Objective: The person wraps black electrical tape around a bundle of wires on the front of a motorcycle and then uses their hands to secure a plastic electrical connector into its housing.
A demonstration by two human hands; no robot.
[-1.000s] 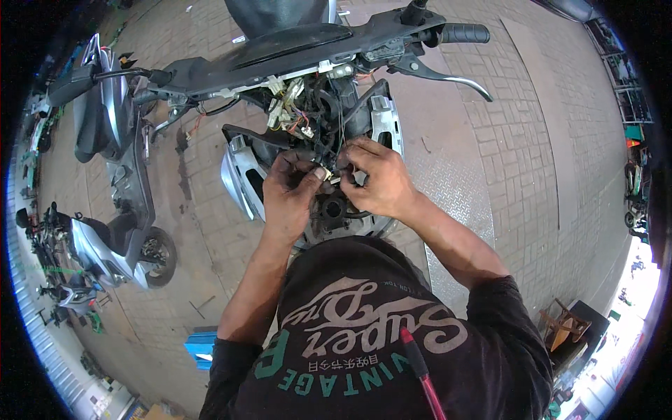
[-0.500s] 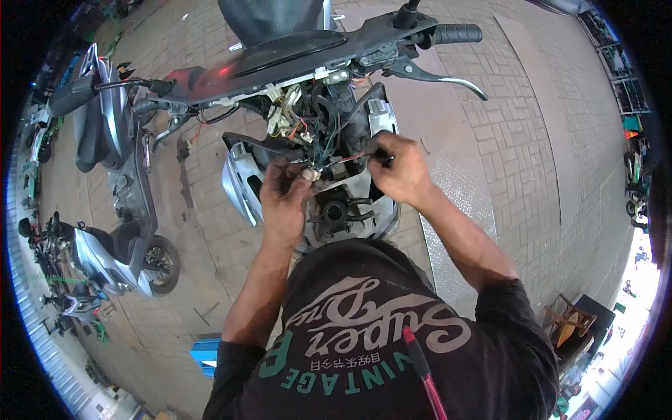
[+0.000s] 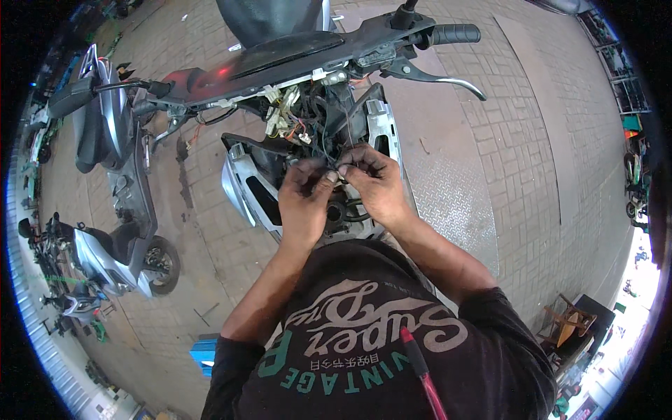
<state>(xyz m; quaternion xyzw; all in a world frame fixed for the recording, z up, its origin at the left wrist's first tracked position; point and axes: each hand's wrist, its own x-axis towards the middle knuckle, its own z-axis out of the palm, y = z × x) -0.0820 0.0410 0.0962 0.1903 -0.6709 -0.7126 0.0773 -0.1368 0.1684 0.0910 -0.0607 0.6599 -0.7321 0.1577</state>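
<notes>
Both hands meet over the opened front of a scooter, below its handlebar [image 3: 280, 66]. My left hand [image 3: 304, 203] is closed, thumb and fingers pinching a small pale wire connector [image 3: 340, 178], mostly hidden by the fingertips. My right hand [image 3: 378, 185] is closed too, its thumb and forefinger meeting the left fingertips at the same spot. From its curled fingers a thin dark shaft [image 3: 350, 133] sticks up; I cannot tell whether it is a tool or a wire. A bundle of wires and pale plugs [image 3: 283, 115] hangs just beyond the hands.
A brake lever [image 3: 448, 80] and rubber grip [image 3: 455, 33] reach out at the upper right. Silver body panels [image 3: 241, 185] flank the hands. Other scooters [image 3: 112, 252] stand at the left. A tread-plate ramp [image 3: 455, 203] lies right of my arm. A pen [image 3: 423, 374] rests against my shirt.
My right hand has moved left and down to meet my left hand. The thin red-and-dark tool it held out sideways no longer shows that way. My left hand has shifted slightly right.
</notes>
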